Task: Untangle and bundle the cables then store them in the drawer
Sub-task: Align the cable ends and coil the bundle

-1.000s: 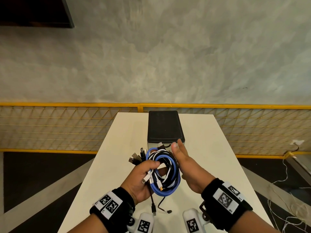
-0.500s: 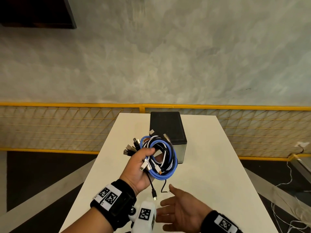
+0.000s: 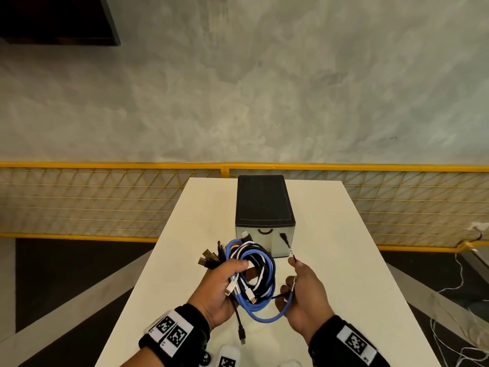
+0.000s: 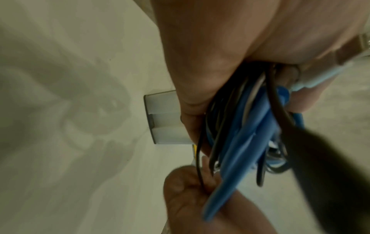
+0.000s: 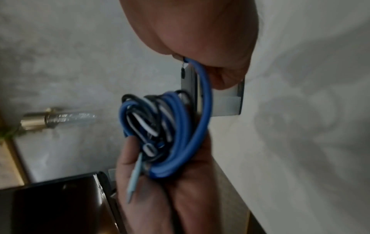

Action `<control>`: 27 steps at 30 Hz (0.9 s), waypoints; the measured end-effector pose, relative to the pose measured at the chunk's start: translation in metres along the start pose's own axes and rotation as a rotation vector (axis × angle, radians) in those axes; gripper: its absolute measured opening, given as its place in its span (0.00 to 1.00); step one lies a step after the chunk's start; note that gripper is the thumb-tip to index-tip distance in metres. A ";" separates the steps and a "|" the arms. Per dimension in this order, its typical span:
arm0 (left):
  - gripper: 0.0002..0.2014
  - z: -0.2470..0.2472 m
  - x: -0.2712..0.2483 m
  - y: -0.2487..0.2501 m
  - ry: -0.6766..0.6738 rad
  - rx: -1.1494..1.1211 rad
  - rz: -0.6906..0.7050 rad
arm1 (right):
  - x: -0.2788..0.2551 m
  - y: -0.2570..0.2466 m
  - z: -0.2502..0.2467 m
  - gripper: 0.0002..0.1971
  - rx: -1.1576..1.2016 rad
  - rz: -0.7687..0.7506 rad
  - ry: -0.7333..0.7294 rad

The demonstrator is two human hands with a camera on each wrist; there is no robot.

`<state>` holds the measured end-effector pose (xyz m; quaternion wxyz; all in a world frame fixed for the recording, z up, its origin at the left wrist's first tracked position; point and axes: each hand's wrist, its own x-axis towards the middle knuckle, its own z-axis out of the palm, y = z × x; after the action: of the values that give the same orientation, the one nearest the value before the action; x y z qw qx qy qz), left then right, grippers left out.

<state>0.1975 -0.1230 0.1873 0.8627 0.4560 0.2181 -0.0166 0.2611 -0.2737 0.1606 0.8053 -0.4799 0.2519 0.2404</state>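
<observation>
The left hand (image 3: 217, 290) is curled round a bundle of cables (image 3: 254, 271), blue, black and white, and holds it up over the white table (image 3: 344, 260). Plugs stick out past the fingers, and one black end hangs down below the hand. The right hand (image 3: 304, 298) is just beside the bundle and pinches a thin black wire (image 3: 287, 243) that sticks up from its fingers. A loose blue loop (image 3: 267, 317) sags from the bundle to that hand. The drawer box (image 3: 264, 207) sits on the table behind the cables, with its drawer closed.
</observation>
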 end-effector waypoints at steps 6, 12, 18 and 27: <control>0.13 0.008 -0.005 -0.008 -0.139 0.171 -0.032 | -0.012 -0.005 0.011 0.18 -0.032 0.035 -0.253; 0.15 0.012 -0.008 -0.001 -0.192 0.248 0.006 | -0.019 -0.013 0.008 0.17 -0.054 0.043 -0.462; 0.17 0.019 -0.007 0.002 -0.177 0.282 0.104 | -0.024 -0.016 0.007 0.21 -0.006 0.045 -0.485; 0.20 0.021 -0.008 -0.004 -0.134 0.128 0.044 | -0.022 -0.011 0.001 0.38 -0.022 -0.143 -0.586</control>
<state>0.1964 -0.1435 0.1972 0.8446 0.5127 0.1482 -0.0418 0.2515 -0.2808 0.1818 0.8532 -0.4155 -0.0282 0.3139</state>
